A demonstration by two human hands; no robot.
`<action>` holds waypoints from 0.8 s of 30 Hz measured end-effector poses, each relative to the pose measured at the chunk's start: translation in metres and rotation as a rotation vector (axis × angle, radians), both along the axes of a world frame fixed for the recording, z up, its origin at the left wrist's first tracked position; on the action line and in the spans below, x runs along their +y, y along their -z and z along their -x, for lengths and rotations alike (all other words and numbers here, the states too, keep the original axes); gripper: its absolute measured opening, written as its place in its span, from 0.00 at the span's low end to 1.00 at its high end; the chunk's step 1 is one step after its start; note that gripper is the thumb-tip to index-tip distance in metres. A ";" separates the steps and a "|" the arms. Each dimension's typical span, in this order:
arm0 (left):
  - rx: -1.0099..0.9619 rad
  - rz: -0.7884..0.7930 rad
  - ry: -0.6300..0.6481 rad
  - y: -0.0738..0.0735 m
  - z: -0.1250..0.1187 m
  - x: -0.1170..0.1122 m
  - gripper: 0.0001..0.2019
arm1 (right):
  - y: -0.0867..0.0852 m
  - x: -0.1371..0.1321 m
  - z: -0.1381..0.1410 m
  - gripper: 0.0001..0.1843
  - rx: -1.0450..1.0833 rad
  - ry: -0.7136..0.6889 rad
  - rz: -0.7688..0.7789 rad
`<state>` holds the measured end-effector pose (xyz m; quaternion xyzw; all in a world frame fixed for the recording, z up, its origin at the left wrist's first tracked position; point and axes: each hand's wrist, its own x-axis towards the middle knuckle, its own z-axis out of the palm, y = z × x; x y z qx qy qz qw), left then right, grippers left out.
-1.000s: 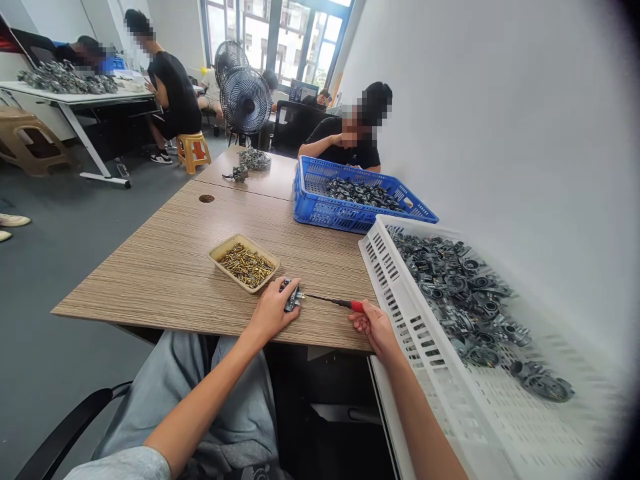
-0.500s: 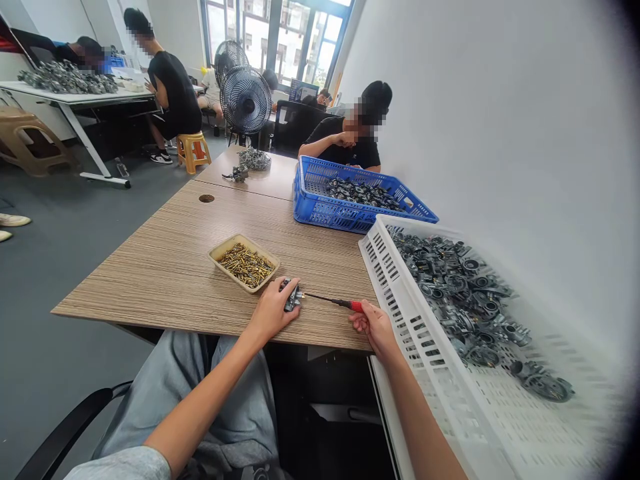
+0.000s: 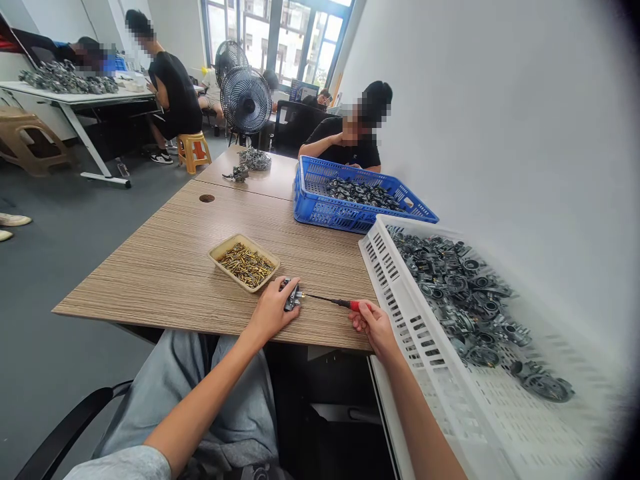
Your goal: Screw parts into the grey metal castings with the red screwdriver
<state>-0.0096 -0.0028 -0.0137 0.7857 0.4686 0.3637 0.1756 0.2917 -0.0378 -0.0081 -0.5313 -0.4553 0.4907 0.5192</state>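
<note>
My left hand point(image 3: 270, 309) is closed around a small grey metal carburetor body point(image 3: 291, 301), held against the tabletop near its front edge. A brass-coloured piece point(image 3: 301, 294) sticks out of the body's right side. In my right hand point(image 3: 375, 327) is a screwdriver point(image 3: 343, 303) with a red handle and a thin dark shaft. It lies nearly level, its tip pointing left and meeting the brass piece. Just beyond my left hand stands a cream tray point(image 3: 218, 257) filled with small brass screw-like parts point(image 3: 245, 265).
To the right, a white crate point(image 3: 400, 293) holds many grey metal bodies point(image 3: 455, 287). Behind it a blue crate point(image 3: 320, 210) holds darker parts. More metal parts point(image 3: 255, 159) lie at the table's far end. A co-worker point(image 3: 345, 143) sits across; a fan point(image 3: 246, 100) stands beyond.
Both hands, the carburetor body and the screwdriver stay in nearly the same place. The fingers of my right hand have shifted very slightly on the red handle.
</note>
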 end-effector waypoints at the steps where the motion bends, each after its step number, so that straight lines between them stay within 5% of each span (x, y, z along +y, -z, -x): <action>1: 0.000 0.001 0.000 0.000 0.000 0.000 0.34 | 0.000 0.000 0.000 0.23 0.001 -0.010 -0.008; 24: -0.010 -0.001 -0.006 -0.001 0.000 0.000 0.34 | 0.003 0.001 0.001 0.25 -0.006 0.030 0.011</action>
